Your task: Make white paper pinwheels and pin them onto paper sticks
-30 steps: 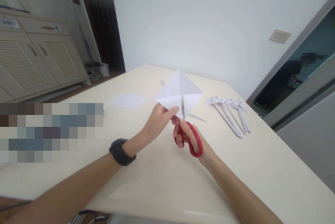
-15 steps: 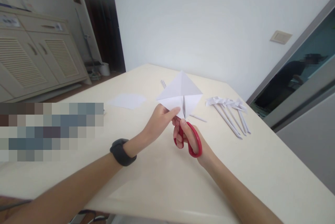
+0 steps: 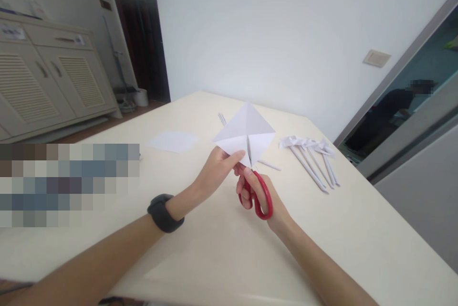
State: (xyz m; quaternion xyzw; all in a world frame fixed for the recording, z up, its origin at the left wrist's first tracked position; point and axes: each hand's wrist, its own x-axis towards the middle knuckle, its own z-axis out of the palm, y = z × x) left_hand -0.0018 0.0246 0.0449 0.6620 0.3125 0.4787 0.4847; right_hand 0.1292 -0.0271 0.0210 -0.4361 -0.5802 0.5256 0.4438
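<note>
Head view: my left hand pinches the lower left edge of the folded white paper, raised above the table; my right hand grips the red scissors, blades entering the paper's lower corner at 6 o'clock; paper pinwheels lie at 3 o'clock; a flat sheet lies at 9 o'clock.

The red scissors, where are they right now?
In the head view, the red scissors sit centre frame in the right hand, blades up in the folded white paper held by the left hand, above the table.
</note>
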